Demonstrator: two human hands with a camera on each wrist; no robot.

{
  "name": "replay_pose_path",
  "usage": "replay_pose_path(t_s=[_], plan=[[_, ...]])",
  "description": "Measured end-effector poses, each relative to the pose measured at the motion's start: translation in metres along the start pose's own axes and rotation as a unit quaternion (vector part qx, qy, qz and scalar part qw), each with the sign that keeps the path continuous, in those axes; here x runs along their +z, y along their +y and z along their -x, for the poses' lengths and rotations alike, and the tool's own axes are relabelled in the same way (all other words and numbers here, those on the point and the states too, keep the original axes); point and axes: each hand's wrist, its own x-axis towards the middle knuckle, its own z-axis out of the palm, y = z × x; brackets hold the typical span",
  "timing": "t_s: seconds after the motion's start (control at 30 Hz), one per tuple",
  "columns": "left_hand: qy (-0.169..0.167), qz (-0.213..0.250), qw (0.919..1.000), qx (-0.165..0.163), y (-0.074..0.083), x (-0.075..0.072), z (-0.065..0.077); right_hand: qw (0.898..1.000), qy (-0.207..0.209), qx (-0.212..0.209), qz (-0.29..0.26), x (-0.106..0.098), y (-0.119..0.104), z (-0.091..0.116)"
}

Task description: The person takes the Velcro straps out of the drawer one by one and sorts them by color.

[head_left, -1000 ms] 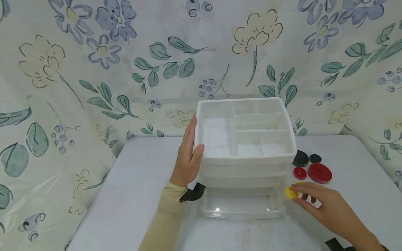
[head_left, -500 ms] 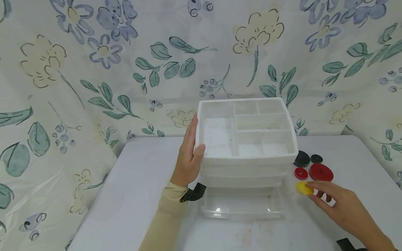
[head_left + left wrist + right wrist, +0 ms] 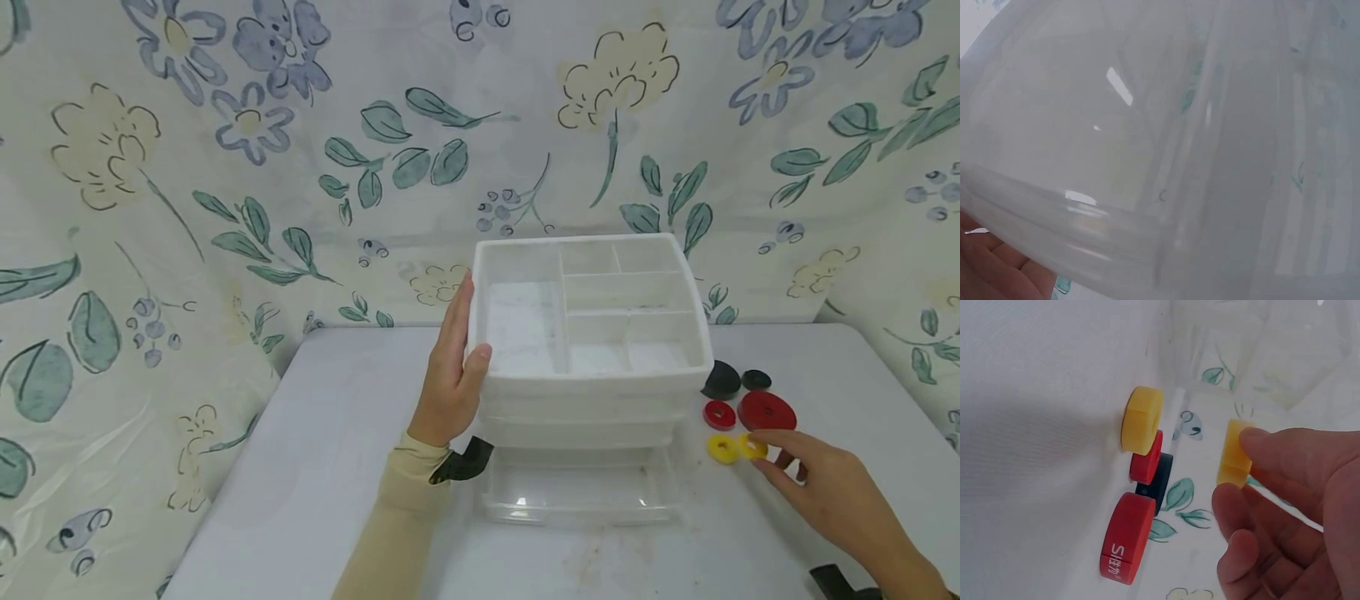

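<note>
My right hand [image 3: 828,492] pinches a small yellow disc [image 3: 752,447] between thumb and fingertips. In the right wrist view, the held disc [image 3: 1235,453] stands apart from the other discs. A second yellow disc [image 3: 722,450], with a centre hole, lies on the table just left of it. My left hand [image 3: 448,379] rests against the left side of a white organizer [image 3: 600,387], fingers straight along the wall and thumb at the front corner. In the left wrist view, fingers [image 3: 1007,269] show below the clear drawer plastic [image 3: 1054,144].
Behind the yellow discs lie a small red disc [image 3: 718,415], a larger red disc [image 3: 767,410] and two black discs, the bigger one [image 3: 722,380] partly hidden by the organizer. A clear lower drawer [image 3: 581,492] sticks out at the front. Flowered cloth [image 3: 450,125] hangs behind the table.
My right hand has moved right with its yellow disc, away from the drawer. The second yellow disc, largely hidden before, now shows whole. My left hand stays in place.
</note>
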Motion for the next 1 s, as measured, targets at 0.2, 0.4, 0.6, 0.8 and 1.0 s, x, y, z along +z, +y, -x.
replay_pose_path(t_s=[0.2,0.4,0.6,0.8,1.0], plan=[[0.000,-0.001,1.0000,-0.002,0.001,0.000,0.000,0.999,-0.026,0.027,-0.002,0.001,0.005,-0.001],[0.000,-0.005,1.0000,-0.001,0.001,0.001,0.001,0.999,-0.030,0.031,0.000,0.004,0.010,-0.001],[0.000,-0.007,1.0000,0.000,0.001,0.000,0.001,0.998,-0.043,0.035,0.004,0.008,0.015,-0.002],[0.002,-0.009,1.0000,-0.003,0.000,0.000,0.001,0.998,-0.052,0.039,0.011,0.010,0.017,-0.005],[0.002,-0.009,1.0000,0.000,0.000,0.000,0.001,0.996,-0.072,0.054,0.013,0.009,0.017,-0.009]])
